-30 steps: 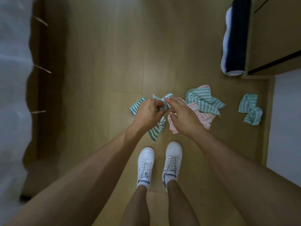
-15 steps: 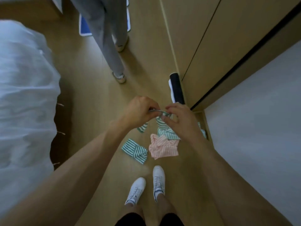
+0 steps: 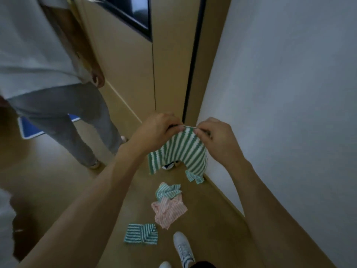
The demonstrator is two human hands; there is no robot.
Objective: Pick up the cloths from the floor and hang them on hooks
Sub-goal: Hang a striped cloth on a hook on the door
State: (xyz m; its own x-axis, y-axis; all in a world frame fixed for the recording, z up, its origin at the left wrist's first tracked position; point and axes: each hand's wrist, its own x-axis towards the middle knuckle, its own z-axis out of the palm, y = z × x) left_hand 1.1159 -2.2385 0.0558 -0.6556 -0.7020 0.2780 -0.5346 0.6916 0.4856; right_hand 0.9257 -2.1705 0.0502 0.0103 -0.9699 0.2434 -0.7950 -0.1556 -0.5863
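Between the hands: a green striped cloth [image 3: 179, 151] is hanging in the air, its thin loop being stretched taut at the top edge
Left hand [image 3: 158, 132]: fingers are curling and pinching one end of that loop
Right hand [image 3: 214, 135]: fingers are pinching the other end, beside the white wall [image 3: 289, 93]
Slip risk: the loop is looking thin, so a loosening pinch is likely letting the cloth drop back to the floor [image 3: 58, 180]
Hook risk: no hook is showing in view, so the person is probably reaching without seeing the target and could miss it
Footing risk: three cloths are lying just ahead of the shoe [image 3: 182, 246], inviting a step on one
Crowding risk: a second person [image 3: 48, 74] is standing close on the left, risking a bump
Cloths held: one
Green cloths on the floor: three, namely a crumpled one [image 3: 168, 191], a flat one [image 3: 142, 233] and a small one [image 3: 193, 176] by the wall
Pink cloth [image 3: 168, 210] on the floor: one, touching the crumpled green one
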